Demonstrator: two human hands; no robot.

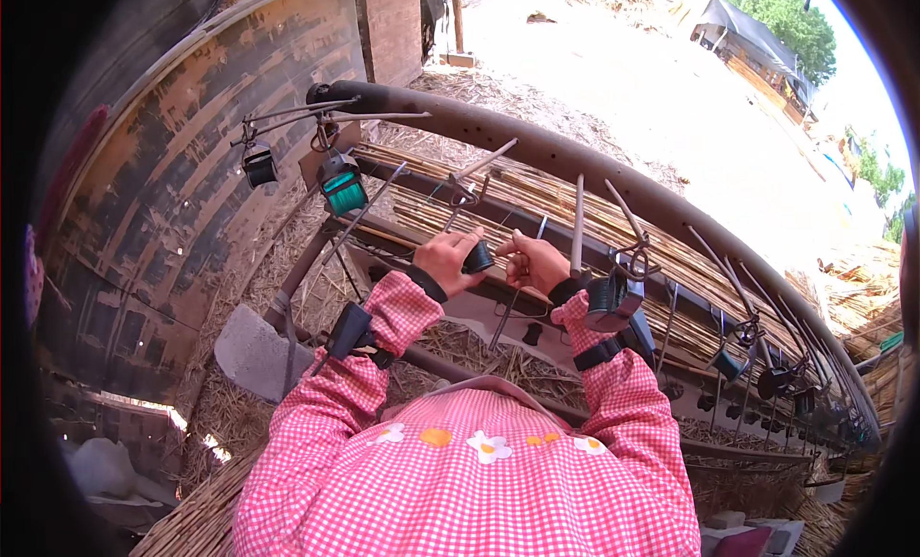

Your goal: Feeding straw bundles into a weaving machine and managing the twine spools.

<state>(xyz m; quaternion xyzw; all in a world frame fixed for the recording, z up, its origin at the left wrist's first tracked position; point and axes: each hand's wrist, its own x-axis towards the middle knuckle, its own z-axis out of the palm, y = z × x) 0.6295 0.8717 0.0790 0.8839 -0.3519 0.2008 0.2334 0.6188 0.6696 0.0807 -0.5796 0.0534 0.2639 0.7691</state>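
Note:
My left hand [447, 259] is closed around a small dark spool [477, 257], held in front of my chest above the rail of a long metal frame. Just to its right, my right hand [537, 262] has its thumb and fingers pinched together, close to the spool. Whatever lies between those fingertips is too small to make out. A bent metal hook [468, 193] hangs from a rod just beyond my hands. To the left, a spool of green twine [342, 185] dangles in its holder, and another dark spool [608, 296] hangs beside my right wrist.
A thick brown pipe [575, 159] curves across the frame, with rods sticking out and several more spools hanging along the right. Reeds [412, 207] lie lengthwise under it. At left stand a worn board wall [192, 155] and a concrete block [257, 351]. Straw litters the ground.

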